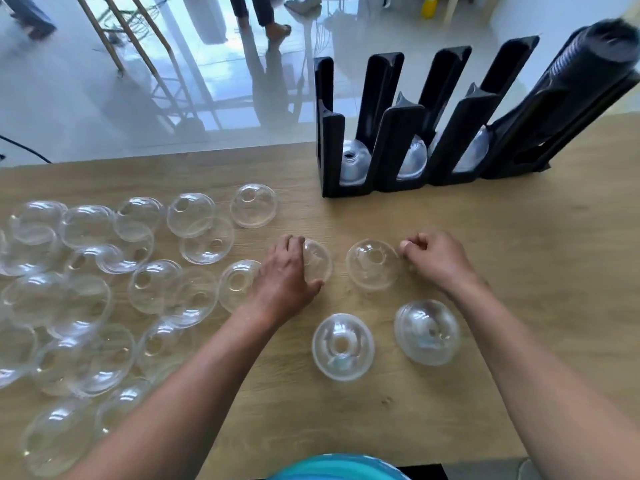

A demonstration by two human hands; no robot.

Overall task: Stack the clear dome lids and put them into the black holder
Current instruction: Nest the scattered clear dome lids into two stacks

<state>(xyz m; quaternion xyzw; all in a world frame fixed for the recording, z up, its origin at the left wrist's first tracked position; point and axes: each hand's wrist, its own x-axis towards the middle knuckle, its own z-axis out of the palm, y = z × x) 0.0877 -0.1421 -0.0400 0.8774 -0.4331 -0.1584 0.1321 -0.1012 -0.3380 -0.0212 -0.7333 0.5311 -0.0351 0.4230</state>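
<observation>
Clear dome lids, loose lot [104, 289]: spread over the wooden table [450, 237], left half of frame; more nested in the black holder [398, 133], upper right. Left hand [287, 271], centre: fingers curled round one lid [317, 259]. Right hand [436, 259]: fingertips pinch the rim of a second lid [372, 265]. Handling, judged: thin, light, slippery plastic, easily crushed; take by the rim.

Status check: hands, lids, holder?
Left hand grips a dome lid; right hand pinches another lid's rim. Black holder has lids in three slots. Path to holder unobstructed.
</observation>
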